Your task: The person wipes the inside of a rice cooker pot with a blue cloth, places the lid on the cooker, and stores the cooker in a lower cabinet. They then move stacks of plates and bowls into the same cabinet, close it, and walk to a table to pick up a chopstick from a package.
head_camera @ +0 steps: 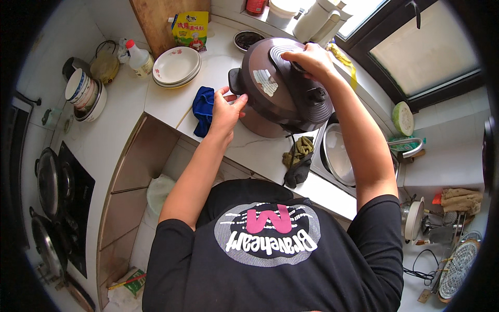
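A brown and black electric pressure cooker (257,113) stands on the counter, its domed lid on top. My right hand (314,62) grips the dark handle of the lid (259,78) from the window side; part of the handle is hidden under the fingers. My left hand (228,111) is at the cooker's left side, just below a black side handle, fingers apart; whether the fingertips touch the handle is unclear. A blue cloth (203,111) lies beside my left wrist. Near the cooker's right front, an olive cloth (302,150) and a dark grey cloth (298,173) lie by a black cord.
Stacked plates (176,66), a yellow seasoning pouch (191,31) and a small dark-filled bowl (248,39) stand behind and left. A sink with a metal basin (340,154) is at right. A pitcher (319,23) stands on the windowsill. Pans (50,179) sit on the cooktop far left.
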The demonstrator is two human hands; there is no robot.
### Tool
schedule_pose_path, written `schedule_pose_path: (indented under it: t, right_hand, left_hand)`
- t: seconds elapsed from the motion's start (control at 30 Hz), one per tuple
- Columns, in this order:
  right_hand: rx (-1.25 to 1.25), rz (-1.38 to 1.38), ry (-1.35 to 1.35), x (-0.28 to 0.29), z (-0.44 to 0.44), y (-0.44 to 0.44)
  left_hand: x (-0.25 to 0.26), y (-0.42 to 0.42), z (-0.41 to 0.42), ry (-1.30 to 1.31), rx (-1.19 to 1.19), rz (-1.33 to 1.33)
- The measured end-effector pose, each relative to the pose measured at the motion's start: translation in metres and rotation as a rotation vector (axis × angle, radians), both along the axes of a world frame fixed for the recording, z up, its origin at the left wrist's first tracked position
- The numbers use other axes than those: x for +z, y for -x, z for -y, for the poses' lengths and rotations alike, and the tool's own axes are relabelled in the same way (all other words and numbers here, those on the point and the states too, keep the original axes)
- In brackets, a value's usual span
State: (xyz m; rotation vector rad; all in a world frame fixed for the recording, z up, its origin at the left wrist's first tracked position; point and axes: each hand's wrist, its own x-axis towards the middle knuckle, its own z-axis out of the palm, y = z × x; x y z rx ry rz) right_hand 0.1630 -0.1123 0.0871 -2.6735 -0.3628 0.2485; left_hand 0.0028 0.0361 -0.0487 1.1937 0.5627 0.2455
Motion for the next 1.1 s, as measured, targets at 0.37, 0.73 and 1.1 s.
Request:
schedule_pose_path:
  t: [0.37, 0.73, 1.1]
  right_hand:
    - [0.258, 0.432, 0.248, -0.018, 0.012, 0.013]
    - [0.140, 0.449, 0.212, -0.023, 0.000, 0.016]
    - [0.384, 0.535, 0.175, -0.027, 0.015, -0.005]
  left_hand:
    - [-0.012, -0.025, -0.011, -0.096, -0.050, 0.030]
    - [-0.024, -0.058, -0.015, -0.236, -0.038, 0.052]
    - [-0.069, -0.101, -0.049, -0.612, 0.011, 0.181]
